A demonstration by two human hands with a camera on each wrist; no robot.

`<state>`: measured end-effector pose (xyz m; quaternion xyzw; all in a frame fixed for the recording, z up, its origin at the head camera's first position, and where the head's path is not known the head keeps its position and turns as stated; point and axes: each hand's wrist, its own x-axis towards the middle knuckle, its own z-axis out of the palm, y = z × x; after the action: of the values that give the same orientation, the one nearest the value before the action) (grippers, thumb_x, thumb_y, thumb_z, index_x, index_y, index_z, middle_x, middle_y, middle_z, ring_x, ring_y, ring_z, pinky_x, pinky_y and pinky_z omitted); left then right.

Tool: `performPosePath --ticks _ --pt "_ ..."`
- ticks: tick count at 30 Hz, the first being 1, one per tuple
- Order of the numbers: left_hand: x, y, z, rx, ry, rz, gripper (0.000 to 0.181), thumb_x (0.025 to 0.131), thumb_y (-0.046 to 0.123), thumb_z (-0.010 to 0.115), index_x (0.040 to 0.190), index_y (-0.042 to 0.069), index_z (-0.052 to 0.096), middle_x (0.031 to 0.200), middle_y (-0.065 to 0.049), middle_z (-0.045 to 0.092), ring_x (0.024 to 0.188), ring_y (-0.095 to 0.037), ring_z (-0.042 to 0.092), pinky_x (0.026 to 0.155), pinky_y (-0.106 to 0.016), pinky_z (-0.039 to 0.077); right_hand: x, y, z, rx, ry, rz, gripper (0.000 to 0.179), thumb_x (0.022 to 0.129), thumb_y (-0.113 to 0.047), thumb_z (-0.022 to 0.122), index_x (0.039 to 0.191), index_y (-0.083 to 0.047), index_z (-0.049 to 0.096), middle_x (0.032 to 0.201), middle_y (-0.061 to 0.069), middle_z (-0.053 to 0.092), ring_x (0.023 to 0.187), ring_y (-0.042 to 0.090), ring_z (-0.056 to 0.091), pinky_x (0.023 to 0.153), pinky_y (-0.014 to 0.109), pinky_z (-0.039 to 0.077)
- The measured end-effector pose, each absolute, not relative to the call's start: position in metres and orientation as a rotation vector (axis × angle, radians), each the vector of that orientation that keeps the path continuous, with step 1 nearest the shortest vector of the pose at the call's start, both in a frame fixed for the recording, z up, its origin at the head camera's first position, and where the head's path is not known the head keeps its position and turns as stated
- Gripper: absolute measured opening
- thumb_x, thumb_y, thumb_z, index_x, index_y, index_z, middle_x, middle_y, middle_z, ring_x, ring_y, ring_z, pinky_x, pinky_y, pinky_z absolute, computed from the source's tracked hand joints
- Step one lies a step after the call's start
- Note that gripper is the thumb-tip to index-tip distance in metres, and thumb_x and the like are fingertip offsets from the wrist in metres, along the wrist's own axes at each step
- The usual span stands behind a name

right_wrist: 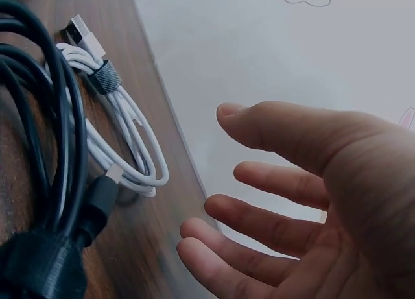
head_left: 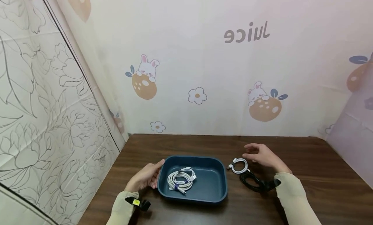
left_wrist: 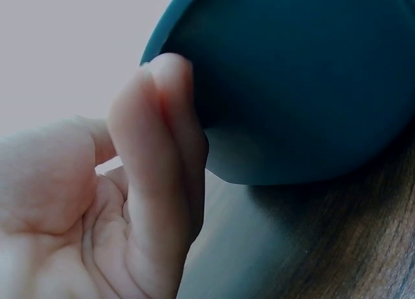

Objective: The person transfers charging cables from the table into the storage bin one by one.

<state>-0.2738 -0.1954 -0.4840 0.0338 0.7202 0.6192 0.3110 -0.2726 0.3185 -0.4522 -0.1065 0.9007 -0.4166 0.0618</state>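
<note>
A dark blue plastic tray (head_left: 209, 201) stands on the table, with a coiled white cable (head_left: 182, 180) bound by dark ties in its left half. My left hand (head_left: 147, 176) grips the tray's left side, thumb at the rim and fingers bent against the outer wall (left_wrist: 305, 104). To the right of the tray lie a smaller white USB cable coil (head_left: 240, 166) with a dark strap and a black cable coil (head_left: 250, 183). Just beyond them my right hand (head_left: 265, 157) hovers with fingers spread and nothing held; the right wrist view shows the white coil (right_wrist: 133, 133) apart from the fingertips.
The brown wooden table (head_left: 326, 173) reaches back to a pale wall covering (head_left: 180, 40) printed with rabbits and fruit. A floral panel (head_left: 58, 105) rises along the left side. Each wrist carries a black strapped camera (head_left: 144, 205).
</note>
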Motion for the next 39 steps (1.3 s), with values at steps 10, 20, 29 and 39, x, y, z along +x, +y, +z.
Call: performPosePath --ticks 10,20,29,39 --pt "-0.273 -0.197 -0.486 0.087 1.892 1.649 0.064 0.1 0.066 0.05 0.068 0.011 0.061 0.055 0.002 0.058 0.041 -0.007 0.056 0.041 -0.023 0.05 -0.278 0.313 -0.461 -0.357 2.712 -1.248 0.052 0.095 -0.019 0.075 0.134 0.01 0.057 0.126 0.032 0.062 0.098 0.027 0.069 0.071 0.031 0.06" --pt "-0.274 -0.198 -0.484 0.104 1.89 1.651 0.064 0.102 0.064 0.048 0.069 0.011 0.061 0.055 0.002 0.058 0.04 -0.008 0.056 0.041 -0.022 0.05 -0.282 0.311 -0.463 -0.338 2.648 -1.25 0.048 0.093 -0.013 0.075 0.13 0.012 0.06 0.121 0.028 0.065 0.088 0.017 0.068 0.07 0.031 0.06" --pt "-0.274 -0.197 -0.486 0.095 1.888 1.651 0.063 0.102 0.063 0.049 0.069 0.01 0.061 0.056 0.002 0.058 0.041 -0.008 0.056 0.041 -0.022 0.051 -0.28 0.307 -0.465 -0.376 2.642 -1.239 0.04 0.092 -0.007 0.074 0.124 0.014 0.062 0.109 0.022 0.069 0.079 0.018 0.065 0.064 0.03 0.058" --pt "-0.276 -0.199 -0.487 0.106 1.883 1.649 0.064 0.1 0.065 0.051 0.069 0.01 0.063 0.056 0.001 0.059 0.041 -0.008 0.058 0.041 -0.023 0.051 -0.28 0.3 -0.466 -0.348 2.713 -1.141 0.029 0.091 -0.008 0.074 0.114 0.009 0.07 0.101 0.015 0.072 0.079 0.017 0.061 0.065 0.028 0.052"
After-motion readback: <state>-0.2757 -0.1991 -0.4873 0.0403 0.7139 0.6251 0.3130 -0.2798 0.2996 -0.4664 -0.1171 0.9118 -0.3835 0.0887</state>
